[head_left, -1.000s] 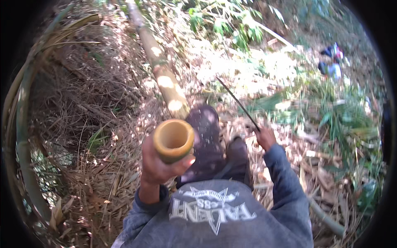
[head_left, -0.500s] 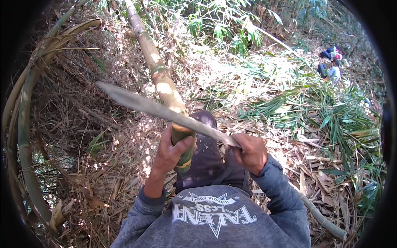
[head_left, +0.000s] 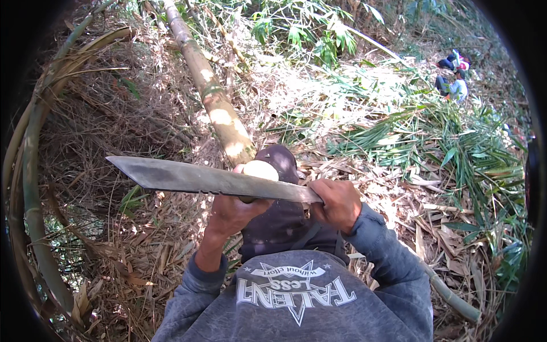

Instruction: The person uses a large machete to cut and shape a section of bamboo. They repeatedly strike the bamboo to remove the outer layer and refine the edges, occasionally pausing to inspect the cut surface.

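My right hand (head_left: 336,204) is closed around the handle of a machete (head_left: 205,181), and the handle itself is hidden by my fingers. The long grey blade, nicked along its near edge, points left across my front. My left hand (head_left: 229,216) grips a short green bamboo section (head_left: 261,169), whose pale cut end now faces up. The blade passes in front of that section and over part of the left fingers; whether it touches the bamboo I cannot tell. Just beyond, a thick bamboo pole (head_left: 219,105) slants away, its near end beside my dark-trousered knee (head_left: 279,157).
Curved bamboo stems (head_left: 33,188) rise at the left. Dry leaves (head_left: 154,251) cover the ground. Cut green leaves (head_left: 399,139) lie in a heap at the right. A person (head_left: 457,88) sits at the far right, other people close by. A thin bamboo stem (head_left: 453,299) lies at the lower right.
The machete has swung lower and flatter, its broad side now showing. My left hand has tilted the bamboo section so its cut end faces up. My right hand has shifted slightly left.
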Motion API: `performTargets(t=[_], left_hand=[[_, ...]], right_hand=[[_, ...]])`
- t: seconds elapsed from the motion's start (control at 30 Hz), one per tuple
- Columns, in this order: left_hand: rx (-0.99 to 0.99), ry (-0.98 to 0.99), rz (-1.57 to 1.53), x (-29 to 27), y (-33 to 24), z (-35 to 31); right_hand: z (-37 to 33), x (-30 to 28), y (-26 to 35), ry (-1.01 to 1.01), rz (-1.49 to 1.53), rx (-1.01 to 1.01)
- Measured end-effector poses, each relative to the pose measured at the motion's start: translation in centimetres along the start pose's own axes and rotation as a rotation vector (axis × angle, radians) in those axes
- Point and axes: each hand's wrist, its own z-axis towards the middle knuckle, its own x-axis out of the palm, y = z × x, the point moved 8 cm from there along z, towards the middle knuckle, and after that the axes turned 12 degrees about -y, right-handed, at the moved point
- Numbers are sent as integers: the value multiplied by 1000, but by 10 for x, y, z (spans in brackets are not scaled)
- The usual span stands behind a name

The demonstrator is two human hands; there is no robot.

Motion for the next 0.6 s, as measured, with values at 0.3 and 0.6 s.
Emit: performTargets(t=[0.3, 0.6], left_hand=[[-136, 93, -683, -22, -41, -8], [-492, 191, -706, 21, 17, 2]], right_hand=[[-131, 58, -201, 88, -179, 607], [-64, 5, -87, -168, 78, 529]])
